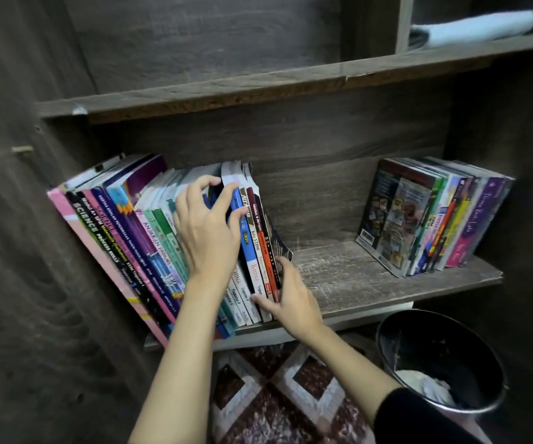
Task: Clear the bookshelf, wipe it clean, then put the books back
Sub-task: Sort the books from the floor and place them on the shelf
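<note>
A dark wooden bookshelf (371, 277) holds two groups of books. The left row of books (124, 232) leans to the left, spines out. My left hand (207, 229) lies over the spines at the right end of that row, with fingertips curled onto the top of a blue-spined book (241, 219). My right hand (291, 296) grips the bottom of the last few books there, thumb on the spines and fingers against the outer dark cover. A second group of books (432, 216) stands at the shelf's right end.
Bare scratched shelf board lies between the two groups. The upper shelf (258, 88) is close above, with a white cloth (473, 28) in a compartment at top right. A black bin (444, 357) with crumpled paper stands on a patterned rug (274, 395) below.
</note>
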